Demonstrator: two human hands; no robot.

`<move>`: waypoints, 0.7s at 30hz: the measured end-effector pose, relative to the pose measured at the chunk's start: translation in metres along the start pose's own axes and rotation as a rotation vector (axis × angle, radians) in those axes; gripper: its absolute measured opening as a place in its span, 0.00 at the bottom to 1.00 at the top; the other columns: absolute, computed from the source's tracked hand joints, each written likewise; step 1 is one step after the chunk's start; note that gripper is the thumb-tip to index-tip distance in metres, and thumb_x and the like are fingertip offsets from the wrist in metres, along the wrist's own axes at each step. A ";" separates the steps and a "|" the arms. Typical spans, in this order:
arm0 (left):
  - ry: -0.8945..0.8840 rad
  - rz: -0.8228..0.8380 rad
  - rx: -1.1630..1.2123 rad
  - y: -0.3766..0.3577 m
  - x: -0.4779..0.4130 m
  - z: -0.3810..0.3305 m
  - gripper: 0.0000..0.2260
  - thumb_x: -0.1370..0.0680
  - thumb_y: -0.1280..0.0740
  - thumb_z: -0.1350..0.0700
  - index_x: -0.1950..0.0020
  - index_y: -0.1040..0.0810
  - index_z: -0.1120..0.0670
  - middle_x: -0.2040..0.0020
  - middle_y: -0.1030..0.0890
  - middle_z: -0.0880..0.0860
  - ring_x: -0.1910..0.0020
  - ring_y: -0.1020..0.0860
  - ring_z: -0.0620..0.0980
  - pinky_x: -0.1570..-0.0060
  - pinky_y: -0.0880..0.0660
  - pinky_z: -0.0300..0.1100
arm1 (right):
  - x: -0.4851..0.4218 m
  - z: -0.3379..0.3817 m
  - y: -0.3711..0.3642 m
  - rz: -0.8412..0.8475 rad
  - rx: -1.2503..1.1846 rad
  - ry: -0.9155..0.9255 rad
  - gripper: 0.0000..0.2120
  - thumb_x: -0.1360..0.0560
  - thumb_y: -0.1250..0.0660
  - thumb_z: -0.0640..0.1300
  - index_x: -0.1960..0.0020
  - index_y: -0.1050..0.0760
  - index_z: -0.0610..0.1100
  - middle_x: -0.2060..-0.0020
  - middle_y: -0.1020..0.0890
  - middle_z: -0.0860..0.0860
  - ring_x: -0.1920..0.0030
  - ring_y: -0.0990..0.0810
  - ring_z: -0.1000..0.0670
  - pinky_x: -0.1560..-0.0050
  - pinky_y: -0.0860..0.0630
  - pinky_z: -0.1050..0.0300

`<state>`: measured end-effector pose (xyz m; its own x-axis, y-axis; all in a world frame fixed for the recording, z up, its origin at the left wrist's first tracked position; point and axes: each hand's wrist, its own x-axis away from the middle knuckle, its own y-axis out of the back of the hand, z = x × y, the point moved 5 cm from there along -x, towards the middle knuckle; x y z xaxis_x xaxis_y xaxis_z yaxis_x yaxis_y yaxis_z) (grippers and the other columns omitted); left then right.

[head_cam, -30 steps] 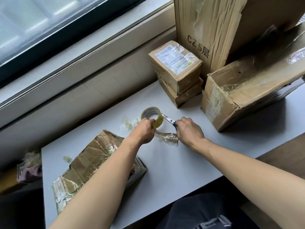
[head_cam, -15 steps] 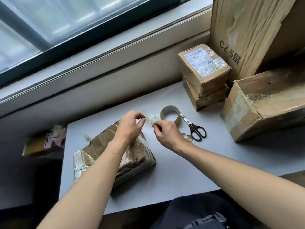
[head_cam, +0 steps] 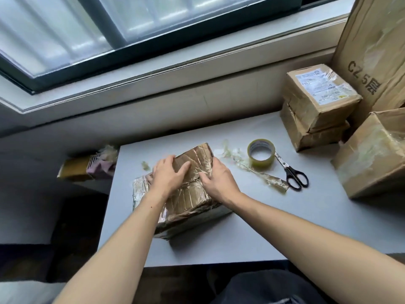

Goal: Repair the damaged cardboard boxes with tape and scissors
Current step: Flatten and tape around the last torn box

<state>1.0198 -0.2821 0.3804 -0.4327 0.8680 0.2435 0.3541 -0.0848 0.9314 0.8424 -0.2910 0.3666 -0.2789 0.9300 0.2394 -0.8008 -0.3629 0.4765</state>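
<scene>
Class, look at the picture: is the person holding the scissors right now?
No: the scissors lie on the table beside the tape roll, while the left hand and right hand press on the taped box.

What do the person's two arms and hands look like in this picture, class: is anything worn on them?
Both forearms are bare as far as the view reaches: no sleeves show. The left hand and right hand wear no gloves, and no rings, watch or bracelet can be seen. A small dark spot marks the left forearm. Nails look short and unpainted where visible.
</scene>
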 end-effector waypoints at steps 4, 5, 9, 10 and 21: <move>-0.132 0.007 -0.002 -0.003 -0.005 -0.002 0.31 0.24 0.38 0.34 0.26 0.34 0.50 0.31 0.28 0.57 0.30 0.34 0.57 0.31 0.36 0.58 | -0.004 -0.004 -0.008 0.063 0.113 -0.210 0.30 0.21 0.36 0.59 0.32 0.35 0.36 0.37 0.23 0.37 0.37 0.24 0.38 0.44 0.27 0.51; -0.162 0.011 -0.016 -0.003 -0.005 -0.003 0.32 0.24 0.37 0.34 0.26 0.35 0.50 0.31 0.29 0.57 0.29 0.34 0.57 0.30 0.36 0.57 | -0.004 -0.004 -0.009 0.079 0.123 -0.243 0.35 0.24 0.34 0.63 0.32 0.36 0.37 0.37 0.22 0.38 0.37 0.23 0.38 0.43 0.26 0.51; -0.260 0.061 -0.019 -0.002 -0.006 0.004 0.36 0.27 0.31 0.36 0.24 0.38 0.50 0.30 0.31 0.57 0.29 0.35 0.57 0.30 0.36 0.56 | -0.003 -0.002 -0.016 0.076 0.149 -0.286 0.38 0.29 0.27 0.64 0.34 0.35 0.38 0.40 0.21 0.41 0.39 0.22 0.41 0.48 0.25 0.53; -0.287 0.076 -0.021 -0.002 -0.006 0.007 0.37 0.27 0.30 0.37 0.24 0.39 0.50 0.30 0.31 0.56 0.29 0.36 0.57 0.30 0.35 0.57 | -0.003 -0.002 -0.016 0.057 0.158 -0.291 0.34 0.27 0.28 0.62 0.35 0.33 0.38 0.40 0.21 0.42 0.41 0.21 0.41 0.50 0.25 0.53; -0.168 -0.045 0.035 0.021 0.003 0.053 0.46 0.26 0.30 0.36 0.19 0.52 0.54 0.20 0.53 0.58 0.20 0.55 0.56 0.23 0.54 0.51 | 0.004 0.015 0.005 -0.081 0.269 -0.219 0.19 0.15 0.45 0.51 0.53 0.29 0.37 0.49 0.19 0.35 0.55 0.23 0.39 0.58 0.34 0.55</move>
<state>1.0695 -0.2555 0.3867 -0.3052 0.9403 0.1504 0.3674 -0.0294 0.9296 0.8448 -0.2901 0.3824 -0.0769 0.9322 0.3536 -0.6390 -0.3183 0.7003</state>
